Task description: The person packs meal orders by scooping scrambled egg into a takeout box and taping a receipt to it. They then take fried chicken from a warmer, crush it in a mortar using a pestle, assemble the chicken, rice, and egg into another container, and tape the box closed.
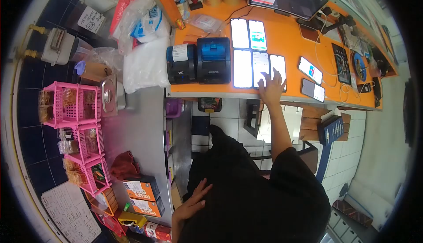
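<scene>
As your right hand [272, 89] reaches over the grouped phones [261, 61] on the orange table [288, 25], fingers spread, your left hand [194, 202] sits apart, open against dark clothing [260, 199]. Five grouped screens lit; can't tell what's finished or left on them.

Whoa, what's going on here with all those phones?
Somebody's right hand is reaching to five lit phones grouped together on an orange counter. The fingers are over the two rightmost phones in the row nearest the person. The left hand isn't holding anything; it's down by their dark clothes. Two more phones lie off to the right.
</scene>
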The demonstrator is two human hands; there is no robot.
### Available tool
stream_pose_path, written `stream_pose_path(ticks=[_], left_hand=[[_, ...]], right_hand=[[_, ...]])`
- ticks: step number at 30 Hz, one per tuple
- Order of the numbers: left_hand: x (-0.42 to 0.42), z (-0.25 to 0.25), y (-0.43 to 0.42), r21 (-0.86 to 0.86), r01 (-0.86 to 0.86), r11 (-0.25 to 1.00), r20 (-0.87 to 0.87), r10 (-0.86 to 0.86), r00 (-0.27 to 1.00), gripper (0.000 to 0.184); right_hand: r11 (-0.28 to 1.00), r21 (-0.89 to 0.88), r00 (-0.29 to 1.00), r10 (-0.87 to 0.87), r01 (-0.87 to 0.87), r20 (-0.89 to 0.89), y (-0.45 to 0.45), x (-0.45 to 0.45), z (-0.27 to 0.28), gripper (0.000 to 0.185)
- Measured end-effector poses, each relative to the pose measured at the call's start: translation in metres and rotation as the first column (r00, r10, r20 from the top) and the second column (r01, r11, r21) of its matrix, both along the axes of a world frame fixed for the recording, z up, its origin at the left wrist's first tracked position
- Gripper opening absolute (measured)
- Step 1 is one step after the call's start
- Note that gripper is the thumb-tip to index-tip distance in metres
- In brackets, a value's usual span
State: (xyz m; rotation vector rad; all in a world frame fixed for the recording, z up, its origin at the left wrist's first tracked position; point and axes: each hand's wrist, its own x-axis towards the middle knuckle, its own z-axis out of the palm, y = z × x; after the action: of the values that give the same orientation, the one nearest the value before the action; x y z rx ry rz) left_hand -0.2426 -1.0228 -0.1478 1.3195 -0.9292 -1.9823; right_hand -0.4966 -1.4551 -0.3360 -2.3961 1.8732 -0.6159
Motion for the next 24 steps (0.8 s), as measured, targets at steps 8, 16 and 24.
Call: stream_pose_path(ticks=[8,16,24], left_hand=[[-0.003,0.003,-0.001,0.045,-0.015,0.999,0.012,0.014,1.000,0.066],[-0.005,-0.004,0.000,-0.016,-0.002,1.000,0.015,0.002,1.000,0.068],[-0.005,-0.004,-0.002,-0.028,-0.033,0.999,-0.001,0.033,0.999,0.069]], right_hand=[[1.000,-0.020,1.000,-0.003,0.004,0.027,-0.001,0.005,0.001,0.041],[0.999,-0.037,0.999,-0.020,0.021,0.029,-0.003,0.006,0.003,0.045],[0.999,-0.037,0.999,-0.025,0.027,0.037,-0.005,0.008,0.006,0.043]])
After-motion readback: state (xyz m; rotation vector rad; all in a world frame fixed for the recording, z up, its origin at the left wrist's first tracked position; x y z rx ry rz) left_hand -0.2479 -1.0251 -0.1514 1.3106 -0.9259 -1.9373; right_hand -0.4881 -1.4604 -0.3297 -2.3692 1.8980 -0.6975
